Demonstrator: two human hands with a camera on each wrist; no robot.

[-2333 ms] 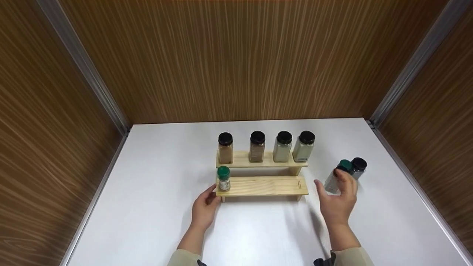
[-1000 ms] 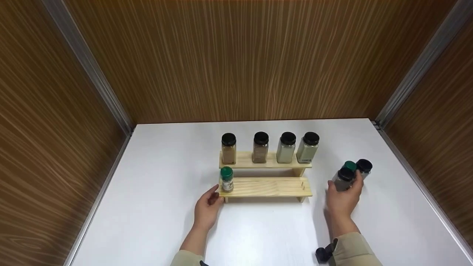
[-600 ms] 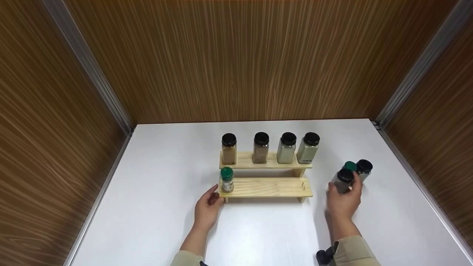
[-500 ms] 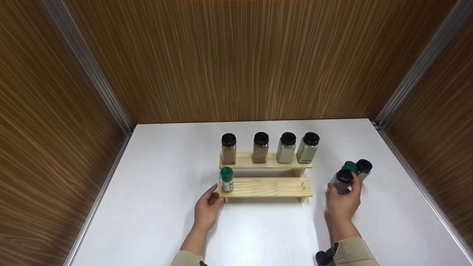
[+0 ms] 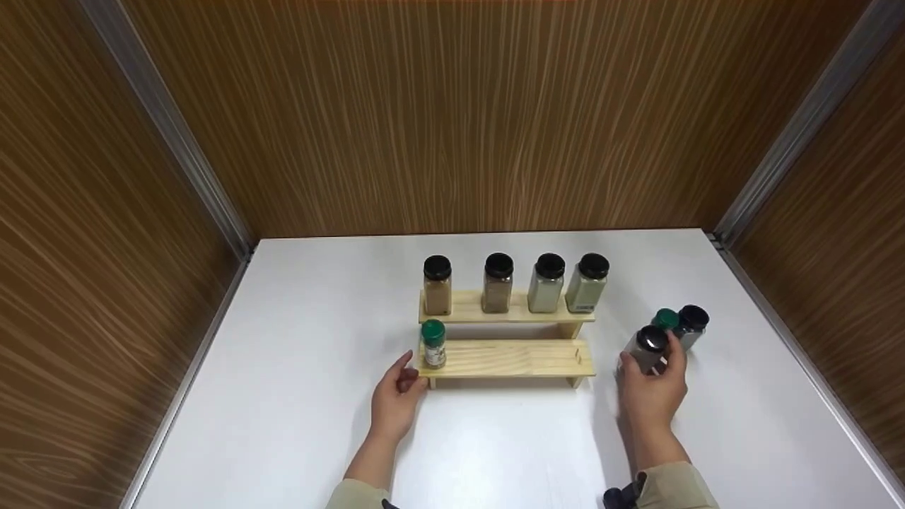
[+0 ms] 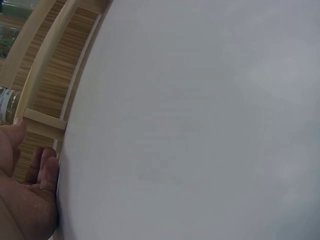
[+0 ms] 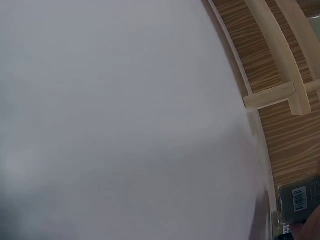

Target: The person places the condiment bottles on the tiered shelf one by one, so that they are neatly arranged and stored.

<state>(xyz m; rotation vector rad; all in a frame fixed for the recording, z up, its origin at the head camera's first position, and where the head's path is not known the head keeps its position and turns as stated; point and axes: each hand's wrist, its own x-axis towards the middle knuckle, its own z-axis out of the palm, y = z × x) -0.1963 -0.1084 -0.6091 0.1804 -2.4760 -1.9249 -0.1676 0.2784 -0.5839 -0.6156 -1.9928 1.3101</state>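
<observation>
A two-tier wooden rack [image 5: 512, 359] stands mid-table in the head view. My left hand [image 5: 394, 406] grips its lower left end; in the left wrist view, that hand [image 6: 30, 200] has its thumb at the shelf edge [image 6: 36, 82] and its fingers curled below. Right of the rack, my right hand [image 5: 654, 399] holds a black-capped jar [image 5: 646, 348] between thumb and fingers, slightly tilted. The right wrist view shows a barcoded jar [image 7: 295, 202] beside part of my right hand [image 7: 311, 227]. A green-capped jar [image 5: 433, 346] stands at the lower shelf's left end.
Several black-capped jars, including a brown one [image 5: 438, 286] and a pale green one [image 5: 587, 284], stand on the upper shelf. Another green-capped jar [image 5: 665, 319] and a black-capped one [image 5: 691, 325] are just beyond my right hand. Wood-patterned walls [image 5: 452, 120] surround the white table [image 5: 283, 367].
My right hand has closed around the black-capped jar and shifted it slightly left and toward me. My left hand has stayed at the rack's left end.
</observation>
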